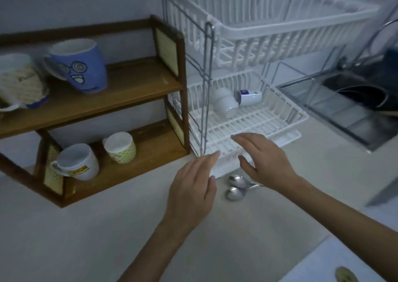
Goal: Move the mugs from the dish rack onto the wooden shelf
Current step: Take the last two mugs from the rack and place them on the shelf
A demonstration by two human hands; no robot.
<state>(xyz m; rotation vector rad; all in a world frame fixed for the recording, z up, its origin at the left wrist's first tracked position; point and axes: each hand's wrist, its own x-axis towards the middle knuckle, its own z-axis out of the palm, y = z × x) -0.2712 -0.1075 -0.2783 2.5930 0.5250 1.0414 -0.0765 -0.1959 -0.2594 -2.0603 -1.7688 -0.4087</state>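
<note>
- Bare and holding nothing, both hands hover over the counter just in front of the rack, fingers spread and relaxed.
- The left hand sits near the rack's front left post; the right hand overlaps the front edge of the rack's lower tray, though I cannot tell if it touches.
- Two mugs lie on their sides on the rack's lower tier, well back from the hands: a white mug and, just to its right and touching or nearly so, a blue-marked mug.
- The rack's upper basket looks empty.
- Left of the rack stands the shelf, already carrying four mugs: two on the upper board, two on the lower.
- The step in hand appears to be the reach for the remaining two mugs, so the job seems roughly two-thirds done.
- The next move calls for going under the upper basket and between the wire posts, then closing on one mug body or handle.
- Room is tight there: the upper basket's underside and the front post limit the lift, so a mug should come out low and forward.
- Two spoons lie on the counter just in front of the rack, under the right wrist, easy to knock.
- Free board remains on the shelf nearest the rack, on both levels.
</note>
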